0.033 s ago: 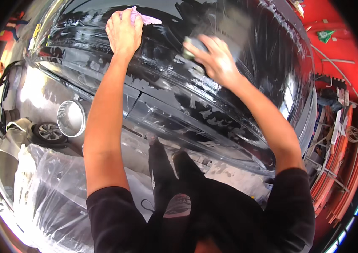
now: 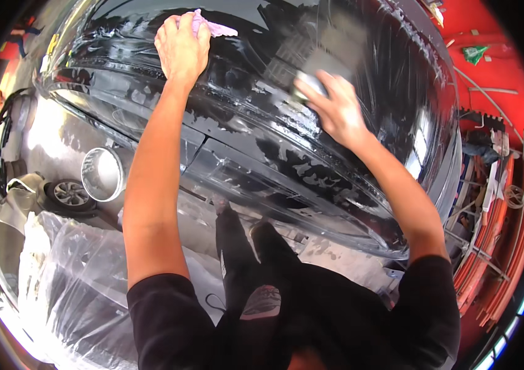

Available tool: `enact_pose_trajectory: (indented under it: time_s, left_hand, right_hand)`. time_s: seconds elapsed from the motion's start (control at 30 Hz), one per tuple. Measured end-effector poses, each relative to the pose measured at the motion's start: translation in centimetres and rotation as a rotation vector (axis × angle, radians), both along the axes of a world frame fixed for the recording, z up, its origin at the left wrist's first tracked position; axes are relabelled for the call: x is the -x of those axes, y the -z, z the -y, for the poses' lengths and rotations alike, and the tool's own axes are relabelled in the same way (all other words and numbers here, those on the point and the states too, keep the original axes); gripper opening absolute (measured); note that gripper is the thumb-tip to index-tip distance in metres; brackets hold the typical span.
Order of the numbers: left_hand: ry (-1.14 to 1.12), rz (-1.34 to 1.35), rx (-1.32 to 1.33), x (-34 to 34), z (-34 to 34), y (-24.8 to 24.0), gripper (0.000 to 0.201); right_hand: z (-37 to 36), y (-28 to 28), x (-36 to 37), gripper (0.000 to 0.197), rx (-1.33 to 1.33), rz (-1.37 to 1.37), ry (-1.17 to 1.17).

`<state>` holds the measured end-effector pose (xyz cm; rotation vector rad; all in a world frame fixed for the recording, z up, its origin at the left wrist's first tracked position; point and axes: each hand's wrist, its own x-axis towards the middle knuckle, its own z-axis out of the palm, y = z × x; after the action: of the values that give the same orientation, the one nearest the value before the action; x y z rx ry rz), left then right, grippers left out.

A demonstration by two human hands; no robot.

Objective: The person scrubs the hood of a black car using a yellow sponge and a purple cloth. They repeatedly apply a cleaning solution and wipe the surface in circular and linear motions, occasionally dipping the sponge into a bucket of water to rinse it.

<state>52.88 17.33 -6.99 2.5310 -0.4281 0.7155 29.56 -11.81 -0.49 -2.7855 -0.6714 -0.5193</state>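
A glossy black car panel (image 2: 243, 80), streaked with wet, whitish film, spreads out in front of me. My left hand (image 2: 182, 46) rests on its far left part, fingers curled round a crumpled pink cloth (image 2: 216, 29) that sticks out on the right. Farther right, my right hand (image 2: 339, 108) presses a small pale block (image 2: 307, 85) against the panel. That block looks like a sanding block, but motion blurs it and the fingers cover part of it. Below both hands runs the panel's lower edge, with dull and shiny patches.
A round bucket (image 2: 103, 174) stands left of my left forearm, near a car wheel (image 2: 71, 193). Clear plastic sheeting (image 2: 83, 283) covers something at lower left. Long orange bars (image 2: 496, 228) lie on a rack at right. A green bag (image 2: 474, 54) is on the red surface.
My right hand has slid right and slightly nearer with the block. My left hand and the pink cloth stay practically where they were.
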Motion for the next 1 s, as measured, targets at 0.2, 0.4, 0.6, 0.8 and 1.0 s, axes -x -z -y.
enact_pose_trajectory:
  time_s: [0.2,0.4,0.6,0.8,1.0]
  left_hand:
    - [0.036,0.039,0.015,-0.4,1.4,0.4,0.049]
    - [0.083,0.026,0.028,-0.4,1.1,0.4,0.049]
    - [0.075,0.008,0.021,-0.4,1.3,-0.6,0.048]
    - [0.080,0.036,-0.029,-0.7,1.4,-0.6,0.049]
    - [0.090,0.042,-0.045,-0.8,-1.1,-0.7,0.047]
  right_hand:
    - [1.3,-0.3,1.8,0.061,0.087,0.014,0.071]
    - [-7.1,1.6,-10.8,0.061,0.002,0.105,-0.020]
    - [7.2,-0.6,14.4,0.067,0.019,-0.090,0.289]
    - [7.3,1.4,-7.1,0.056,0.010,0.238,0.231]
    - [5.3,0.3,2.2,0.054,-0.037,0.094,0.267]
